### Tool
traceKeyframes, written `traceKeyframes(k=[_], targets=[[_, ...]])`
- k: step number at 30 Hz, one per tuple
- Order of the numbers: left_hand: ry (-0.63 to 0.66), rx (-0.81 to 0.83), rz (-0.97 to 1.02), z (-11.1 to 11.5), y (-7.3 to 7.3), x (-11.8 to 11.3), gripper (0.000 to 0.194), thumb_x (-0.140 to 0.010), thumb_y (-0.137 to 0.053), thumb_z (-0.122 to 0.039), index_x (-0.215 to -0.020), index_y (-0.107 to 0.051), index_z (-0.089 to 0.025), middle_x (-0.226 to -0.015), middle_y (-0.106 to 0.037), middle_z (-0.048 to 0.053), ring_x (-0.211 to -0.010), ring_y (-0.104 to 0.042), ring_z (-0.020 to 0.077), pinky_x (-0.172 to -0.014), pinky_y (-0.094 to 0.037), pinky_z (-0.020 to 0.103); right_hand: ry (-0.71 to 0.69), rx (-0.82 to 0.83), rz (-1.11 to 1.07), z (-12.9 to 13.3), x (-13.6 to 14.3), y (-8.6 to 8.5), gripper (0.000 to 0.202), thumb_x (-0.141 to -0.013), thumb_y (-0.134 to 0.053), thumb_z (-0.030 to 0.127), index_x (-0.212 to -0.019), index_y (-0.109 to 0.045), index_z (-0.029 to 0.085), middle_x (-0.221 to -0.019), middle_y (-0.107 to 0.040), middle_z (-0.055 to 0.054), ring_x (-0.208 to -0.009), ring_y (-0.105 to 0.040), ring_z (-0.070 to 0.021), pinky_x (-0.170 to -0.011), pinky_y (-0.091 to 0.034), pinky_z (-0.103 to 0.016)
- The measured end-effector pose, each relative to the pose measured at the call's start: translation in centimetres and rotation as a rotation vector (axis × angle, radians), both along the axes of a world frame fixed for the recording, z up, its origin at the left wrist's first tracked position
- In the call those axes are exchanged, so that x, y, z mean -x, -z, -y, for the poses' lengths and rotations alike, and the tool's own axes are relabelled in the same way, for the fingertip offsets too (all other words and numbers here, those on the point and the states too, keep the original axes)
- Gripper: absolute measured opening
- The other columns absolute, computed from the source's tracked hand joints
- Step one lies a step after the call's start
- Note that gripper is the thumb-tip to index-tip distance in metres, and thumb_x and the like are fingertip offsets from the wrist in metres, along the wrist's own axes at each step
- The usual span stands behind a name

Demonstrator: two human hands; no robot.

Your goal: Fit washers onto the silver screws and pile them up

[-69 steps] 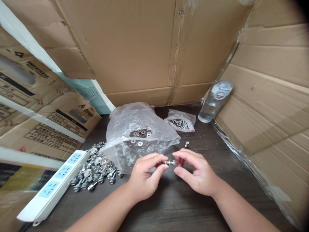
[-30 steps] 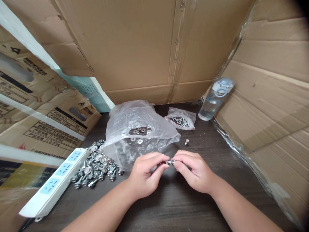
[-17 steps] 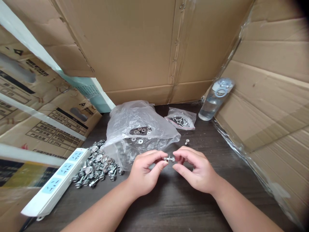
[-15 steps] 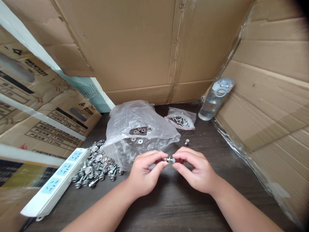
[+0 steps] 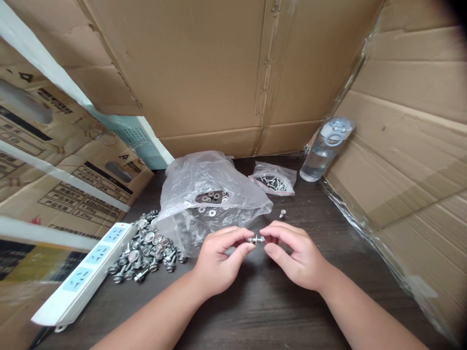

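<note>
A small silver bolt (image 5: 260,239) with a washer (image 5: 256,239) around its shank lies level between my two hands. My left hand (image 5: 223,260) pinches its left end between thumb and index finger, and the fingertips partly cover that end. At the right end, the thumb and index finger of my right hand (image 5: 296,257) close around the tip, where a small hex-shaped piece shows, too small to tell if it is a separate nut. Behind my hands, a clear plastic bag (image 5: 215,170) holds several flat washers (image 5: 212,213). One loose bolt (image 5: 282,213) lies beyond my right hand.
To the left, a heap of assembled bolts (image 5: 146,250) lies beside a white power strip (image 5: 83,277). A zip bag of small screws (image 5: 274,182) and a water bottle (image 5: 324,150) stand at the back right. Cardboard walls (image 5: 204,68) enclose the dark table (image 5: 248,316).
My right thumb and index finger have shifted slightly right along the bolt, and more of its right end shows. My left hand holds the same place.
</note>
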State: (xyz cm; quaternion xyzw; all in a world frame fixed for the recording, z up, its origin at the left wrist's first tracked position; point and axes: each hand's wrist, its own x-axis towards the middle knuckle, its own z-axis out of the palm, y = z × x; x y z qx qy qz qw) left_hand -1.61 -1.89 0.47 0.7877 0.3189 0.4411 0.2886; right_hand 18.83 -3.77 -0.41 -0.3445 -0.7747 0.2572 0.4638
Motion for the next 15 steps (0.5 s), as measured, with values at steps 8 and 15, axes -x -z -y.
traceKeyframes(k=[8,15], targets=[[0.022,0.067,0.026,-0.01,-0.31,-0.21,0.009,-0.085,-0.065,-0.018,-0.091,-0.071,-0.015,-0.073,-0.068,0.002,-0.065,-0.063,0.0084,-0.063,-0.049,0.016,0.012,-0.051,-0.024,0.29,0.29,-0.15,0.014,-0.090,-0.058,0.010,-0.102,-0.063,0.016,-0.083,-0.061,-0.005,-0.072,-0.057,-0.0105,-0.064,-0.049,-0.023],[0.094,0.023,-0.095,-0.05,-0.60,-0.09,0.009,-0.087,-0.061,-0.016,-0.090,-0.069,-0.015,-0.073,-0.067,0.002,-0.067,-0.059,0.0076,-0.065,-0.046,0.017,0.005,-0.001,0.004,0.17,0.35,-0.06,0.009,-0.093,-0.055,0.015,-0.092,-0.063,0.014,-0.076,-0.058,-0.004,-0.068,-0.053,-0.0093,-0.064,-0.044,-0.022]])
